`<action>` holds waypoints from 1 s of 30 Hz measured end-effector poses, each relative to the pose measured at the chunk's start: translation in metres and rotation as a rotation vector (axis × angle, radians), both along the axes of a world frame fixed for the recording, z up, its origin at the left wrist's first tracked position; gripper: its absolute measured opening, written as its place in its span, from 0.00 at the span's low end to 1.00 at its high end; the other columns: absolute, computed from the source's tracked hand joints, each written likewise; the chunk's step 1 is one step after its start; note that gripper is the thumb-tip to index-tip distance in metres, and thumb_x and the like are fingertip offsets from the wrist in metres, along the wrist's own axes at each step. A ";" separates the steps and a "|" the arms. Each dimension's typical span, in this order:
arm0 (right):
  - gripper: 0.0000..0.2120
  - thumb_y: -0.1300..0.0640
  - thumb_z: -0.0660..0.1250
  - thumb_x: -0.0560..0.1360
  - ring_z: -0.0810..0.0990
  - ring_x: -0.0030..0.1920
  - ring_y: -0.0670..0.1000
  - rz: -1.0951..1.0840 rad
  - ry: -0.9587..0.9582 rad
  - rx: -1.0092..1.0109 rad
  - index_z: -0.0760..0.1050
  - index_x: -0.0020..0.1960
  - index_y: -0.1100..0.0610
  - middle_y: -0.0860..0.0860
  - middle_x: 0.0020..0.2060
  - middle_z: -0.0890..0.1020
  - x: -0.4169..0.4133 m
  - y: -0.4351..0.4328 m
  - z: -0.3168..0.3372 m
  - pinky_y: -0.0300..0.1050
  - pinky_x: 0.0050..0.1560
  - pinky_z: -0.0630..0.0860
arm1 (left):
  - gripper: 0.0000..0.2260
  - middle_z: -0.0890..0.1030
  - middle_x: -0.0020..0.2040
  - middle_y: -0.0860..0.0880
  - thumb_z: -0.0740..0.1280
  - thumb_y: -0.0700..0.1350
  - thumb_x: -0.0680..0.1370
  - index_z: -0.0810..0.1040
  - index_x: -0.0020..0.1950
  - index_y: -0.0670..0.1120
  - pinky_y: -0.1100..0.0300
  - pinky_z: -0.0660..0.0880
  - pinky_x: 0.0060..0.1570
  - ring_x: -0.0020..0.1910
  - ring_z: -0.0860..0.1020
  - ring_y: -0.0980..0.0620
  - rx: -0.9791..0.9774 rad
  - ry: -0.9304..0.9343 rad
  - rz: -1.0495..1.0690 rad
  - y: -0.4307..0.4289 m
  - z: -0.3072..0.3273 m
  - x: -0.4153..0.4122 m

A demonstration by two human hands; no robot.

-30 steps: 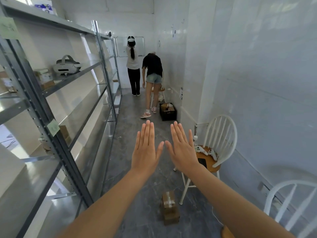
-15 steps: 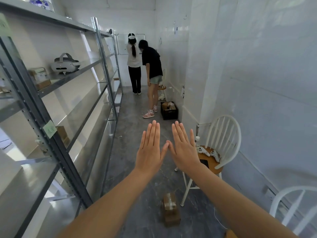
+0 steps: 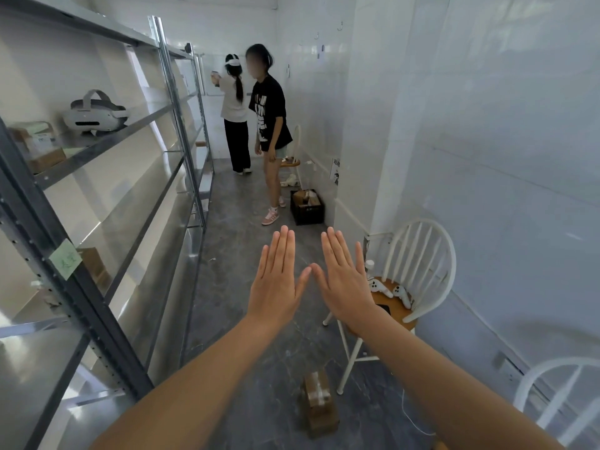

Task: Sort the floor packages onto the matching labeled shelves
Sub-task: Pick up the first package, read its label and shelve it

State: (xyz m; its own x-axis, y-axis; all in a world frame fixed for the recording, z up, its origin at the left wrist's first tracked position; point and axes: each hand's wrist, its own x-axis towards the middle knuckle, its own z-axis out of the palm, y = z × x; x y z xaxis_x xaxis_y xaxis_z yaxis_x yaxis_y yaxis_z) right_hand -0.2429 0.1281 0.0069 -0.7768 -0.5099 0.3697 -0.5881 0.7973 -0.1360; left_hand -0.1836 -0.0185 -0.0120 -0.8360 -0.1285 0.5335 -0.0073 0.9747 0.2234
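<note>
My left hand (image 3: 276,280) and my right hand (image 3: 344,280) are stretched out flat in front of me, palms down, thumbs touching, both empty. Below them a small taped cardboard package (image 3: 318,404) lies on the grey floor between my forearms. A metal shelf rack (image 3: 97,303) runs along the left wall, with a green sticky label (image 3: 66,258) on its upright. A cardboard box (image 3: 35,146) sits on an upper shelf and another box (image 3: 94,264) on a lower one.
A white headset (image 3: 95,113) rests on the upper shelf. A white chair (image 3: 406,287) holding two controllers stands at the right, another chair (image 3: 561,394) nearer. Two people (image 3: 259,125) stand down the aisle beside a black crate (image 3: 306,206) with boxes.
My hands have drawn together until the thumbs touch. The person in the black shirt has straightened up from bending over. The view has shifted slightly.
</note>
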 end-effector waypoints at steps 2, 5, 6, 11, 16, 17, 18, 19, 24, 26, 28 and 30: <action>0.31 0.41 0.41 0.85 0.33 0.79 0.48 0.000 -0.011 -0.003 0.38 0.81 0.54 0.49 0.81 0.38 -0.004 -0.009 -0.003 0.54 0.78 0.32 | 0.33 0.37 0.83 0.47 0.44 0.61 0.84 0.36 0.82 0.44 0.53 0.39 0.80 0.81 0.36 0.53 0.020 -0.008 0.004 -0.014 0.000 -0.006; 0.31 0.41 0.42 0.85 0.32 0.79 0.48 -0.026 -0.031 0.010 0.38 0.81 0.54 0.49 0.81 0.38 -0.009 -0.021 -0.009 0.54 0.78 0.31 | 0.33 0.37 0.83 0.47 0.45 0.61 0.84 0.37 0.82 0.44 0.53 0.39 0.80 0.81 0.36 0.53 0.030 -0.028 -0.006 -0.030 -0.006 -0.011; 0.31 0.41 0.41 0.85 0.32 0.79 0.48 -0.035 -0.034 0.015 0.37 0.81 0.54 0.49 0.81 0.38 -0.010 -0.024 -0.011 0.54 0.78 0.31 | 0.33 0.38 0.83 0.47 0.45 0.61 0.84 0.37 0.82 0.43 0.53 0.40 0.80 0.81 0.36 0.53 0.015 -0.036 -0.014 -0.034 -0.009 -0.013; 0.31 0.41 0.41 0.84 0.32 0.79 0.48 -0.038 -0.061 0.010 0.38 0.81 0.54 0.49 0.81 0.38 -0.012 -0.041 -0.024 0.52 0.76 0.29 | 0.33 0.39 0.83 0.46 0.48 0.59 0.85 0.39 0.82 0.43 0.53 0.40 0.80 0.81 0.38 0.52 -0.022 -0.062 -0.041 -0.049 -0.023 -0.018; 0.31 0.42 0.43 0.85 0.35 0.80 0.49 -0.038 -0.094 0.002 0.40 0.82 0.55 0.50 0.81 0.40 -0.020 -0.051 -0.034 0.54 0.78 0.32 | 0.34 0.39 0.83 0.46 0.46 0.61 0.84 0.39 0.82 0.43 0.55 0.37 0.79 0.81 0.38 0.52 -0.028 -0.084 -0.046 -0.058 -0.037 -0.027; 0.31 0.42 0.44 0.85 0.35 0.80 0.49 -0.038 -0.096 0.004 0.40 0.82 0.55 0.50 0.81 0.41 -0.023 -0.052 -0.036 0.54 0.78 0.33 | 0.34 0.40 0.83 0.46 0.45 0.61 0.84 0.40 0.82 0.43 0.55 0.37 0.79 0.81 0.38 0.52 -0.023 -0.090 -0.042 -0.059 -0.039 -0.030; 0.31 0.42 0.44 0.85 0.35 0.80 0.49 -0.037 -0.096 0.007 0.41 0.82 0.55 0.50 0.81 0.41 -0.027 -0.052 -0.038 0.54 0.78 0.33 | 0.34 0.40 0.83 0.46 0.45 0.62 0.83 0.41 0.82 0.43 0.55 0.38 0.79 0.82 0.39 0.52 -0.013 -0.095 -0.036 -0.060 -0.042 -0.034; 0.31 0.42 0.44 0.85 0.35 0.80 0.48 -0.037 -0.098 0.015 0.41 0.82 0.56 0.50 0.81 0.42 -0.030 -0.053 -0.040 0.55 0.79 0.33 | 0.34 0.41 0.83 0.46 0.45 0.62 0.83 0.41 0.82 0.43 0.55 0.38 0.79 0.82 0.40 0.51 -0.001 -0.099 -0.029 -0.060 -0.045 -0.038; 0.30 0.43 0.43 0.85 0.34 0.79 0.47 -0.034 -0.132 0.041 0.40 0.82 0.55 0.50 0.81 0.41 -0.055 -0.049 -0.052 0.54 0.78 0.33 | 0.34 0.42 0.83 0.45 0.45 0.61 0.84 0.41 0.82 0.42 0.55 0.39 0.79 0.82 0.40 0.51 -0.004 -0.107 -0.017 -0.056 -0.058 -0.056; 0.30 0.42 0.43 0.85 0.34 0.79 0.48 -0.018 -0.141 0.042 0.40 0.82 0.55 0.50 0.81 0.40 -0.069 -0.048 -0.054 0.54 0.78 0.33 | 0.34 0.42 0.83 0.45 0.45 0.61 0.84 0.42 0.82 0.42 0.54 0.39 0.80 0.82 0.41 0.51 0.002 -0.105 0.002 -0.055 -0.059 -0.066; 0.31 0.42 0.43 0.85 0.33 0.79 0.47 -0.001 -0.137 0.047 0.40 0.82 0.55 0.50 0.81 0.40 -0.083 -0.046 -0.055 0.54 0.78 0.32 | 0.34 0.42 0.83 0.45 0.45 0.61 0.84 0.42 0.82 0.42 0.54 0.39 0.80 0.82 0.41 0.50 0.023 -0.109 0.019 -0.052 -0.060 -0.078; 0.31 0.43 0.43 0.85 0.33 0.78 0.47 0.011 -0.133 0.045 0.40 0.82 0.55 0.50 0.81 0.40 -0.097 -0.044 -0.054 0.53 0.77 0.30 | 0.34 0.42 0.83 0.45 0.45 0.61 0.84 0.42 0.82 0.42 0.54 0.40 0.80 0.82 0.41 0.51 0.030 -0.115 0.031 -0.048 -0.062 -0.089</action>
State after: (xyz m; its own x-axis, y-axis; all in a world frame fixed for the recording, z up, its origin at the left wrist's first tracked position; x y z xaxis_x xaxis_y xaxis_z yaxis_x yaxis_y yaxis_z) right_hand -0.3400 0.0842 -0.0470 -0.8118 -0.5323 0.2401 -0.5758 0.7981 -0.1775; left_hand -0.2731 -0.0664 -0.0740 -0.8869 -0.1698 0.4297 -0.0645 0.9664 0.2487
